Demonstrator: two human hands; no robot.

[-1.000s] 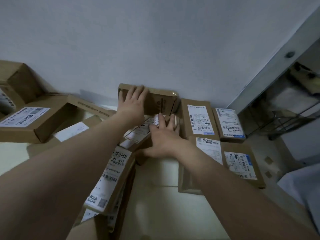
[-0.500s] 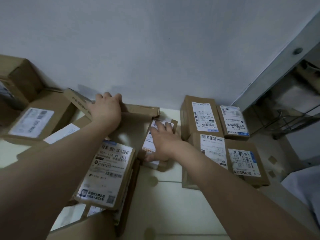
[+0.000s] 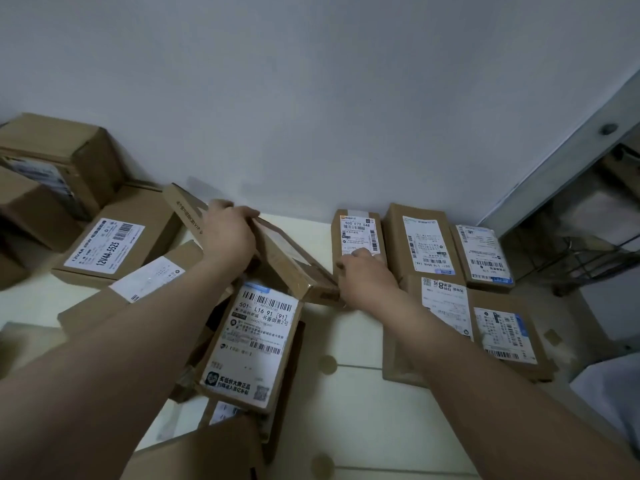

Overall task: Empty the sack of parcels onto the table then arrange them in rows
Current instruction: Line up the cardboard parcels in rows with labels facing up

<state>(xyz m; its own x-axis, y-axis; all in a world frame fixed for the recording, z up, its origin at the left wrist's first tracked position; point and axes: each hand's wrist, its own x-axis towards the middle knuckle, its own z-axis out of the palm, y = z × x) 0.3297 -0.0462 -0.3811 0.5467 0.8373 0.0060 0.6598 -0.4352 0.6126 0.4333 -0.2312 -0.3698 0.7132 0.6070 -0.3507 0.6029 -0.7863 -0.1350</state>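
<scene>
Cardboard parcels with white labels lie on a cream table [image 3: 346,403] against a white wall. My left hand [image 3: 227,233] grips the far edge of a flat brown parcel [image 3: 294,268], which is tilted up. My right hand [image 3: 363,275] rests on the near end of a small upright-lying parcel [image 3: 356,233] labelled "500 E72 048", fingers curled over it. That parcel lies flat by the wall, beside a row of two labelled parcels [image 3: 424,244] [image 3: 483,252]. Two more [image 3: 446,306] [image 3: 505,332] form a nearer row.
A loose heap of parcels fills the left and centre: a big-labelled box [image 3: 254,344], a "12V4A" box [image 3: 110,244], larger cartons [image 3: 52,164] at far left. A grey door frame [image 3: 568,157] and metal rack [image 3: 588,251] stand at right.
My right hand has slid the small parcel away to the wall, beside the right-hand row. My left hand has tilted the flat brown parcel up and drawn it leftwards.
</scene>
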